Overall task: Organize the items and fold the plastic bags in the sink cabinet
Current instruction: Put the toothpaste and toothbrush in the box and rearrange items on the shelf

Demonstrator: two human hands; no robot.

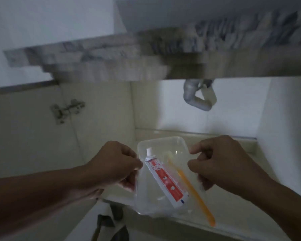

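A clear plastic container (163, 181) is held at the near edge of the open sink cabinet (189, 105), gripped on both long sides. The left hand (111, 166) is closed on the container's left rim, thumb on top and fingers curled beneath. The right hand (219, 162) is pinched on the right rim in the same manner, with the fingers seen through the clear wall.

Inside the container a toothpaste tube (165, 178) is laid diagonally, red and white, with its white cap pointed toward the far left corner and its crimped end toward the near right. Just to the right of it, an orange toothbrush (191, 186) is laid along the same diagonal; its pale head is at the far end inside the container, while its handle is extended past the near right rim.

The cabinet floor is seen beyond and beneath the container, pale and dimly lit. A grey drain pipe (198, 96) with a bend is hung from the top of the cabinet toward the far right. A metal hinge (66, 110) is fixed to the inner face of the open door at the left. Above the cabinet, a marbled countertop edge (111, 54) is shown heavily blurred. At the near bottom, dark shapes are seen on the floor below the cabinet, too blurred to be identified.
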